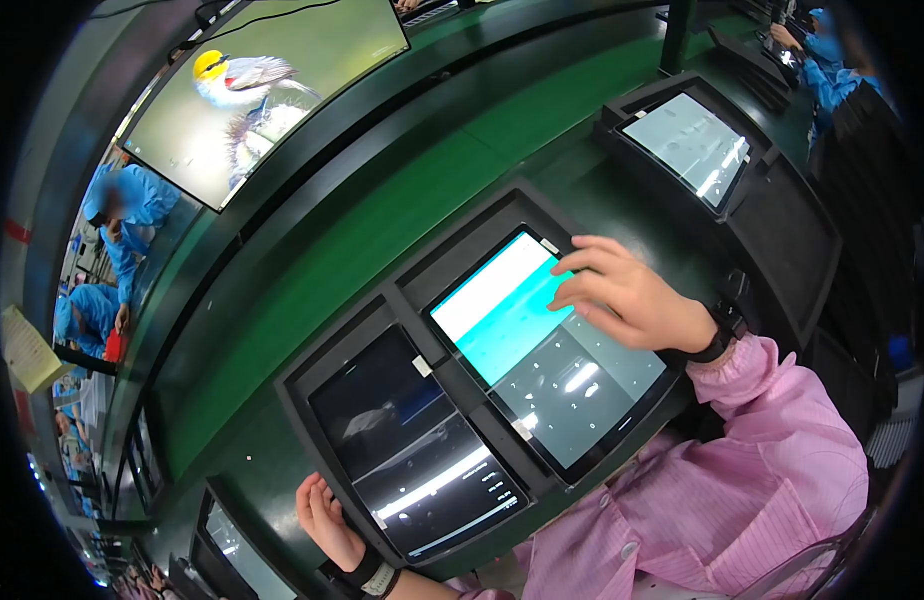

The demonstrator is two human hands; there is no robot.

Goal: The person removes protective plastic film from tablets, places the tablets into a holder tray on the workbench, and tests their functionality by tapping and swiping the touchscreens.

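Two tablets lie side by side in a black two-bay tray. The right tablet (582, 400) is lit with a white and turquoise area above a grey number keypad. Over its upper right part hovers my right hand (622, 295), fingers apart and holding nothing; whether a fingertip touches the glass I cannot tell. The left tablet (392, 440) shows a mostly dark screen with small text near its lower edge. Beside the left rim of the tray (300, 415), my left hand (330, 520) rests with loosely bent, separated fingers and nothing in them.
A third tablet (687, 145) sits in another black tray (782, 230) at the upper right. Part of one more tablet (242, 550) shows at lower left. A large monitor (332, 60) with a bird picture stands beyond the green bench (452, 160). People in blue work at both sides.
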